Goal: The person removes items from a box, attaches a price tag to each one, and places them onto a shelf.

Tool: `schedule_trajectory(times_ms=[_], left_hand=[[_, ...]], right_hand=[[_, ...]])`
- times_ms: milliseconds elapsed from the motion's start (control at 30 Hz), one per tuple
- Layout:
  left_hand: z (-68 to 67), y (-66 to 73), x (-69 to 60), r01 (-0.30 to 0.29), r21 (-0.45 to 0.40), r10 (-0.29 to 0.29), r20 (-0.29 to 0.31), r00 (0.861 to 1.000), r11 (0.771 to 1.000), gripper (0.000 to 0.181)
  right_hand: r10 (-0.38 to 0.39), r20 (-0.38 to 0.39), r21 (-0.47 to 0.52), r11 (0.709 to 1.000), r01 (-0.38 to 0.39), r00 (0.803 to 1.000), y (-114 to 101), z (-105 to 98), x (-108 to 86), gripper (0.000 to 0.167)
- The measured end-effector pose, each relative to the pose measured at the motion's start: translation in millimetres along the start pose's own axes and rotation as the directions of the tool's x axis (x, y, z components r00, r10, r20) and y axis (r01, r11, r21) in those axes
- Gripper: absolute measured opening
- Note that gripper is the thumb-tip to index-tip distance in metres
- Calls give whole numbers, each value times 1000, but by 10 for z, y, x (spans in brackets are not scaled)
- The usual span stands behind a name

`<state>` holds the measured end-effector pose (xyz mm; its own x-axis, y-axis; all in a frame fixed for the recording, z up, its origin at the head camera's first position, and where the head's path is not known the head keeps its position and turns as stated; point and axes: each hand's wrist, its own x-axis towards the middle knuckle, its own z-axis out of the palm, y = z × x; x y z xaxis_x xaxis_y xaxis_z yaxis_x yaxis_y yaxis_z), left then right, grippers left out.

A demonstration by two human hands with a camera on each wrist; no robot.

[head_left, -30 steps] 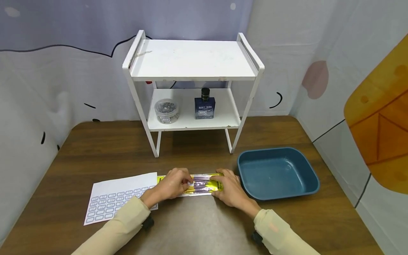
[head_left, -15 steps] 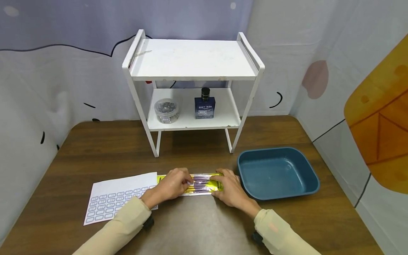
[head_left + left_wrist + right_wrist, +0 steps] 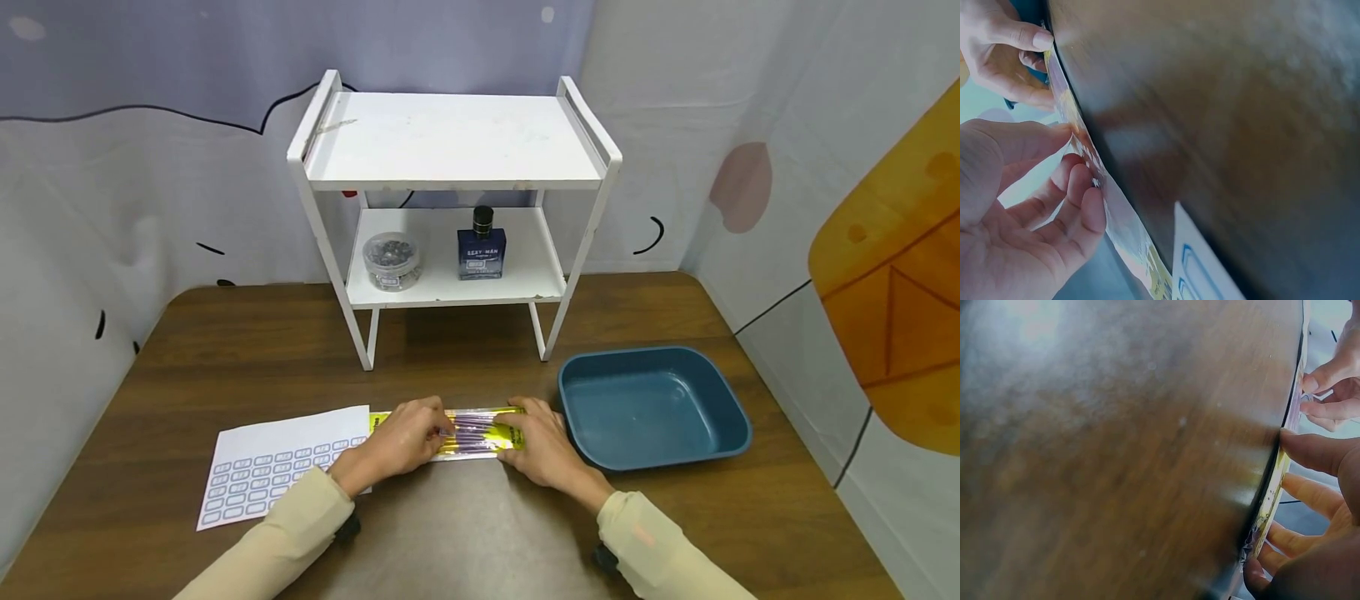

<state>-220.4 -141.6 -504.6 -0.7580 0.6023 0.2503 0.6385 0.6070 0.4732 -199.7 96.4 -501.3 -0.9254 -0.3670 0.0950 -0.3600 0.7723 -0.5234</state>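
In the head view, a flat shiny packet (image 3: 472, 432) with yellow printed ends and thin purple and yellow sticks lies on the table. The left hand (image 3: 408, 429) is over its middle, thumb and index finger pinching a small white label (image 3: 1321, 395) at the packet's surface, seen in the right wrist view. The left wrist view shows the left thumb and fingertips touching the packet's face. My right hand (image 3: 543, 442) presses on the packet's right end, thumb at the near edge and fingers fairly straight across it. What kind of sticks these are is unclear.
A sheet of blue-outlined labels (image 3: 277, 467) lies at left, beside the packet. At right stands a blue plastic tray (image 3: 652, 458). Behind rises a white two-tier shelf (image 3: 453, 137), its lower tier holding a clear round tub (image 3: 392, 262) and a dark blue perfume bottle (image 3: 482, 254).
The left fingers have shifted slightly over the packet, and the label at their tips shows less in the head view. The right hand and packet have stayed still.
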Motion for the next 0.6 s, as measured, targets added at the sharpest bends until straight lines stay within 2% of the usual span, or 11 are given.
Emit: schedule_trajectory(times_ms=[133,367,600], left_hand=[[-11,-1,-5,3,1,-3,2,1000,1000,21],[-59,-28,-60,46,4,-46,11,999,999,16],[-100,-98,-113,24,-2,-24,4,1000,1000,14]], right_hand=[[0,1,-1,1000,0,1000,4,-4,-8,39],[-2,6,-2,1000,2,1000,6,-2,-8,40],[-3,6,-4,1000,3,1000,7,-1,-5,40]])
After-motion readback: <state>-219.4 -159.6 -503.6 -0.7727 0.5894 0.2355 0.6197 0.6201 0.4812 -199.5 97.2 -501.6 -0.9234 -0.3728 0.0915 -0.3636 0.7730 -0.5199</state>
